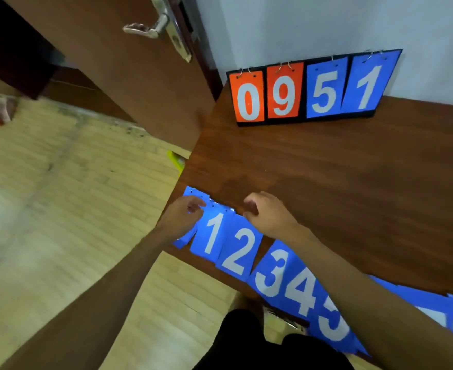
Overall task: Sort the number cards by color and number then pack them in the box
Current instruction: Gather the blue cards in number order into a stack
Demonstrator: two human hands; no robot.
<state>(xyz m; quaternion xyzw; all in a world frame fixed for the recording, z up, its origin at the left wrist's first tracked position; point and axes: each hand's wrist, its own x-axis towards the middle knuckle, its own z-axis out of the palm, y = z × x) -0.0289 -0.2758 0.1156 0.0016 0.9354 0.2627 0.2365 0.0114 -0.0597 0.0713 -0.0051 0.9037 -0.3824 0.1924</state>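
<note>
We read orange 0 and 9, then blue 5 and 1, on the scoreboard (305, 102) at the back of the table (327, 169). The blue cards (273, 273) lie in a row along the near edge and read 1, 2, 3, 4, 5; those further right are covered or cut off. Our left hand (182, 217) pinches the top of the end card (192, 194), thumb to forefinger. Our right hand (268, 212) is curled, with fingertips on the top edge of the 2 card (237, 252); we cannot tell whether it grips.
</note>
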